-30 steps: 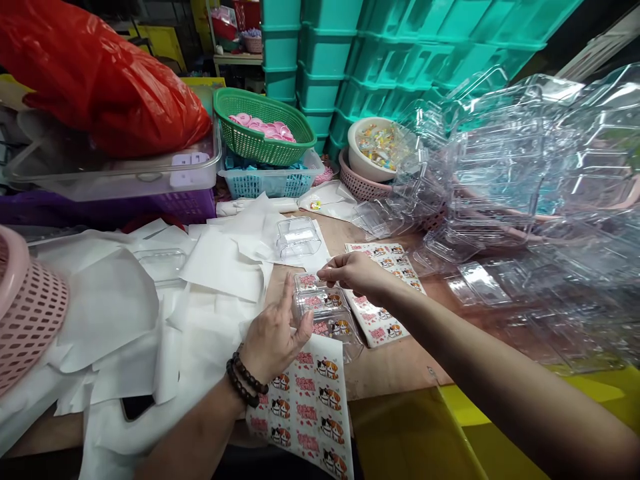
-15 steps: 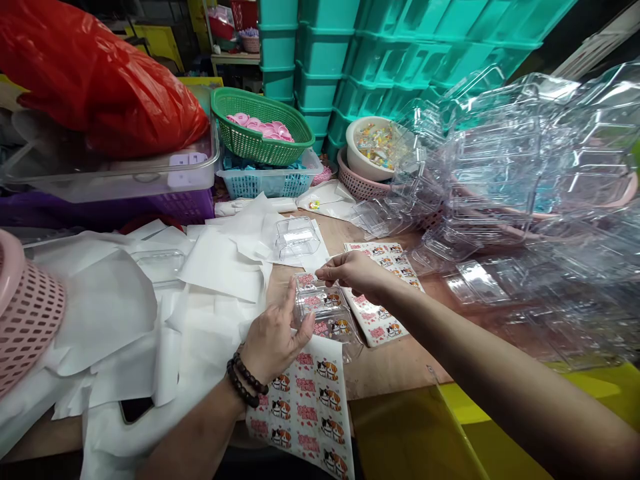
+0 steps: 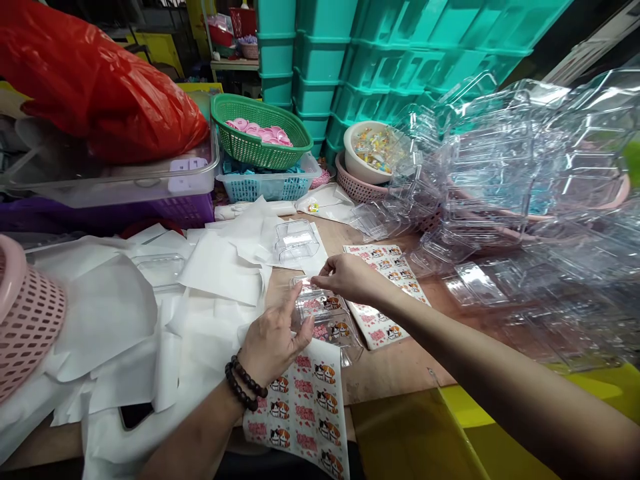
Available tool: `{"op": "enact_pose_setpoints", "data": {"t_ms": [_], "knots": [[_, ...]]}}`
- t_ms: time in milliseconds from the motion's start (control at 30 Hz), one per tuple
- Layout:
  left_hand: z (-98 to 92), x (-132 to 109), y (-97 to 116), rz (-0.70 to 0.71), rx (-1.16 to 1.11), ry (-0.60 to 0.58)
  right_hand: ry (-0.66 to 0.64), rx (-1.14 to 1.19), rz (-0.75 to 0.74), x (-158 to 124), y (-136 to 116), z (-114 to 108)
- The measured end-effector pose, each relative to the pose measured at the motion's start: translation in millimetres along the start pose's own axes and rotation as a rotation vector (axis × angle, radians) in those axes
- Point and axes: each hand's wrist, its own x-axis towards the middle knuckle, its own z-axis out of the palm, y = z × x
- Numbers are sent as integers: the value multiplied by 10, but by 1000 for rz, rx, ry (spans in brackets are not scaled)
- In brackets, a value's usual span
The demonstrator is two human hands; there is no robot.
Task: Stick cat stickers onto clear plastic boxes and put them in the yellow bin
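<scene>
My left hand [image 3: 273, 337], with a dark bead bracelet at the wrist, rests against the left side of a row of clear plastic boxes [image 3: 327, 319] bearing cat stickers; its fingers press on them. My right hand [image 3: 345, 275] is pinched at the far end of that row, fingertips together on what looks like a small sticker, too small to be sure. One cat sticker sheet [image 3: 305, 407] lies under my left hand, another sticker sheet [image 3: 387, 283] lies to the right. An empty clear box [image 3: 296, 240] stands just behind.
White backing papers [image 3: 150, 313] cover the table's left half. A heap of clear plastic boxes [image 3: 525, 200] fills the right. Behind stand a green basket [image 3: 260, 130] of pink pieces, a blue basket [image 3: 270, 183], a bowl [image 3: 373, 150] of small items, teal crates [image 3: 380, 53], a red bag [image 3: 95, 80], and a pink basket [image 3: 27, 313].
Both hands stay on the row of boxes. My right hand's pinch has shifted slightly left and down onto the far box. The view has tilted a little.
</scene>
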Motion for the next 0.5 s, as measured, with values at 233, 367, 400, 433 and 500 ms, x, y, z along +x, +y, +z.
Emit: {"op": "enact_pose_setpoints", "data": {"t_ms": [233,367,400,433,500], "knots": [[14,7,-21,-2,-65,-27,298,-456,-153,-208,48,-82],[16,-12,-24,-4,-139,-39,174,-301,-383,-245,284,16],[14,-20,-23,-13,-164,-49,157,-228,-323,-239,351,33],[13,-27,-22,-26,-190,-64,165,-144,-242,-231,413,48],[13,-38,-20,-65,-245,-100,177,47,-122,-224,505,86]]}}
